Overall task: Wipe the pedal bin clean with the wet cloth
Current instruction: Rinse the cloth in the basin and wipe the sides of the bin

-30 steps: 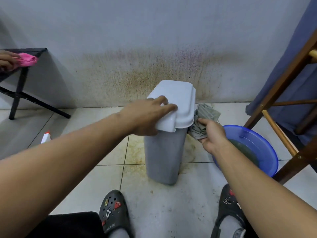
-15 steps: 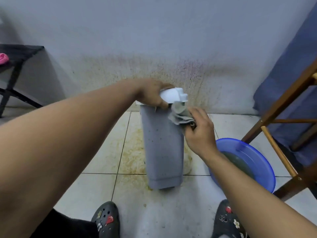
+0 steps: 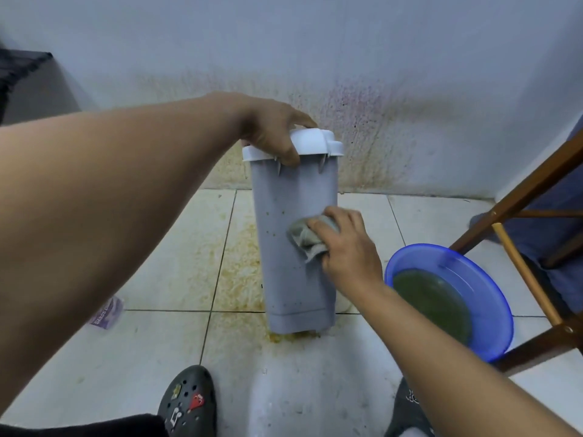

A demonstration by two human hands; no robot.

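Observation:
A tall grey pedal bin [image 3: 284, 279] with a white lid [image 3: 318, 141] stands on the tiled floor near the stained wall. My left hand [image 3: 271, 130] grips the lid's front edge from above. My right hand [image 3: 347, 250] presses a bunched grey wet cloth [image 3: 304, 236] against the bin's front face, about halfway down on the right side. Small brown specks dot the grey face.
A blue basin [image 3: 492, 310] of murky green water sits on the floor right of the bin. A wooden chair frame [image 3: 520, 197] stands at the right edge. A spray bottle [image 3: 105, 312] lies on the floor at left. Black clogs [image 3: 187, 402] are at the bottom.
My right hand has slid the cloth down from just under the lid to the middle of the bin's front. My left hand stays on the lid.

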